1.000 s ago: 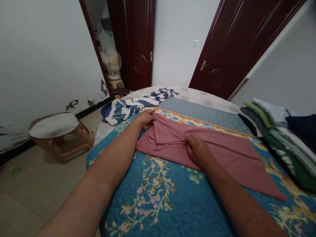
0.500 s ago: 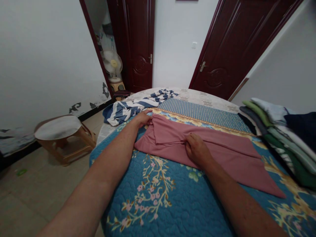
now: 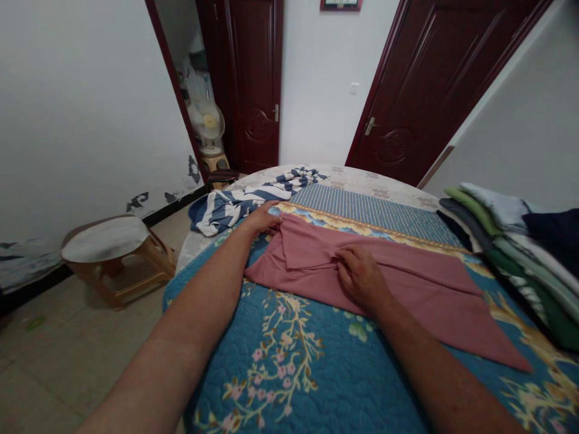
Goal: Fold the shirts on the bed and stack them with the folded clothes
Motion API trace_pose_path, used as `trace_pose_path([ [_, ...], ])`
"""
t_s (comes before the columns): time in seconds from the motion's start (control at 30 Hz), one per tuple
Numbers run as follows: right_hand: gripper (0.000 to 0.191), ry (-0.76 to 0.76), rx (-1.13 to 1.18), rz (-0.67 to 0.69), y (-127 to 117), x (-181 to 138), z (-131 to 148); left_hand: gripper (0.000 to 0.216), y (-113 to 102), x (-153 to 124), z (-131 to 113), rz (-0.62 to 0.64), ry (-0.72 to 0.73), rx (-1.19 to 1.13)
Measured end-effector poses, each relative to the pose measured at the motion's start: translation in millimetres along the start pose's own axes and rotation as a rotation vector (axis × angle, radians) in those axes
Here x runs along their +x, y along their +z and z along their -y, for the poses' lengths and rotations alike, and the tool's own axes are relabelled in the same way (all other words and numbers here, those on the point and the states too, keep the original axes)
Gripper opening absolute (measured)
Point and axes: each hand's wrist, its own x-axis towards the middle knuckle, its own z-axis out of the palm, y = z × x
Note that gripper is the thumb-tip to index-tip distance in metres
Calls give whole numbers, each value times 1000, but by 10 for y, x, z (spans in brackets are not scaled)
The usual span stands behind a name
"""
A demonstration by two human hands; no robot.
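A dusty-pink garment [image 3: 420, 271] lies folded lengthwise on the blue floral quilted cover [image 3: 344, 374]; whether it is a shirt or something else I cannot tell. At its far left corner, my left hand [image 3: 265, 218] is closed on the cloth, with the fingertips partly hidden. My right hand [image 3: 362, 277] pinches the edge of the folded-over layer near the garment's middle, thumb and fingers together. Small creases run through the fabric between the two hands.
Behind my left hand lies a crumpled blue-and-white striped cloth [image 3: 226, 208]. A stack of folded clothes [image 3: 506, 241] stands at the right. Left of the round table are a stool [image 3: 108, 241] and, farther back, a white fan [image 3: 208, 123]. Two dark red doors are behind.
The view has tilted up slightly, bringing a picture frame on the wall further into sight. Both hands keep nearly the same places on the pink garment.
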Motion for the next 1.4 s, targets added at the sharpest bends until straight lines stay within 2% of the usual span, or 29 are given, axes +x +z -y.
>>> trace_pose_path([
  [0.07,26,-14,4,29,20,5,10,90,26,8,20,50,62,91],
  [0.13,23,-23,-2,55,34,12,19,77,26,22,43,101,81,156],
  [0.23,23,-16,5,26,16,24,32,66,6,36,62,118,81,167],
  [0.33,24,-10,49,-84,-47,30,47,82,-5,30,54,129,64,103],
  [0.4,23,-25,55,-104,-82,24,53,94,-5,23,45,138,27,108],
  [0.53,20,-83,18,26,-79,5,41,101,-13,23,41,149,-15,184],
  [0.7,19,-88,-1,46,-57,10,36,102,-27,17,32,158,-42,123],
  [0.8,16,-119,29,88,-90,18,89,95,0,17,9,111,-51,162],
  [0.9,17,-116,78,108,-123,24,137,72,37,35,-24,-7,7,368],
  [1.0,19,-58,114,47,-114,29,119,49,73,59,-71,-186,190,678],
  [1.07,19,18,87,-17,-91,31,72,45,108,64,-116,-234,327,820],
  [1.13,24,105,24,-39,-69,34,24,47,167,50,-173,-188,441,876],
  [1.23,30,218,-61,43,-57,42,-8,53,313,-33,-284,7,527,910],
  [1.4,30,363,-134,142,-114,69,-25,56,662,-401,-441,454,429,935],
])
